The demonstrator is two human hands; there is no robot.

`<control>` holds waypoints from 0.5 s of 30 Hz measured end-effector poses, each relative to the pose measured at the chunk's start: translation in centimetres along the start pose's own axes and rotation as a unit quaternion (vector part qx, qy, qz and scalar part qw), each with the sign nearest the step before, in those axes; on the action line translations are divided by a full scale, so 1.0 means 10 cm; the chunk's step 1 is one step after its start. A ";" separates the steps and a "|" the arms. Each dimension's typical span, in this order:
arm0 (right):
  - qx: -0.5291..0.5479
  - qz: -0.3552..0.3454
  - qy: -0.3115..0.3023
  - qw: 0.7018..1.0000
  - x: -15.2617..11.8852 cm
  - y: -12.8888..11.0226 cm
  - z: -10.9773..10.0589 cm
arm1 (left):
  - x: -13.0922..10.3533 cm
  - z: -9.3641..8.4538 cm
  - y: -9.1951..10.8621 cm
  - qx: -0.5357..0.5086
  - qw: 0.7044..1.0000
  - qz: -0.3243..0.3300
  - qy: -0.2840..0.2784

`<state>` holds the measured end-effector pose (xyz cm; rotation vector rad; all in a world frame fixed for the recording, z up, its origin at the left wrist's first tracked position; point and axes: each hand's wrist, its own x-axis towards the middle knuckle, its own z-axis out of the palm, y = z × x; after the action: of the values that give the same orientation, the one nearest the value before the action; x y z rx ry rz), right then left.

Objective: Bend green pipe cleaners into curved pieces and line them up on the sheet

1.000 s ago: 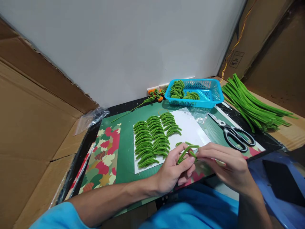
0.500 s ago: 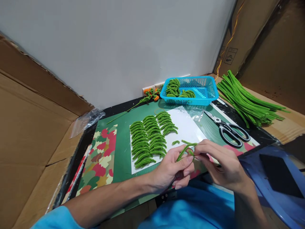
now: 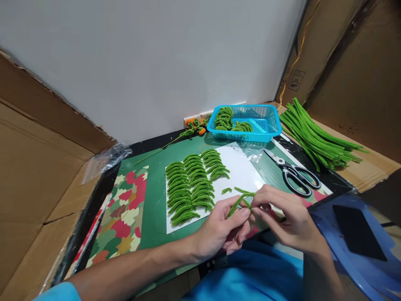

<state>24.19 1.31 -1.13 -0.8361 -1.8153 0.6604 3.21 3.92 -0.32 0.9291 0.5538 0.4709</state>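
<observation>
A bent green fuzzy stem [image 3: 235,205] is pinched between my two hands over the front of the mat. My left hand [image 3: 224,225] is closed on its lower part, thumb on top. From the right, my right hand [image 3: 283,213] pinches the same stem, its fingertips close to the left thumb. Beyond the hands lies a white sheet [image 3: 242,167] bearing three columns of curved green pieces [image 3: 178,188]. A small green piece [image 3: 226,190] and a short green strip lie on the sheet just past my fingers.
Black-handled scissors [image 3: 294,173] lie open at the right. Behind them spreads a bundle of long green stems [image 3: 319,138]. A blue basket [image 3: 269,133] with green pieces stands at the back, beside orange flowers [image 3: 196,125]. A blue stool [image 3: 341,251] is at lower right.
The view has shifted slightly, so the scene sits a little further left. Both hands still hold the green stem, and more of its crossing strands shows between them.
</observation>
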 end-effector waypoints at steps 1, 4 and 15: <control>0.001 0.000 0.002 1.000 0.00 -0.01 -0.01 | 0.00 0.00 0.00 0.010 1.000 0.000 0.007; -0.005 0.003 -0.002 1.000 0.00 -0.04 -0.02 | -0.01 0.00 -0.01 0.042 0.999 0.004 0.020; -0.018 0.029 -0.050 0.998 -0.03 -0.05 0.02 | -0.02 -0.02 0.08 0.105 0.994 -0.021 0.030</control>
<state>23.92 0.78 -0.99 -0.8976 -1.9028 0.7196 2.81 4.27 0.30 1.1045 0.6866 0.4086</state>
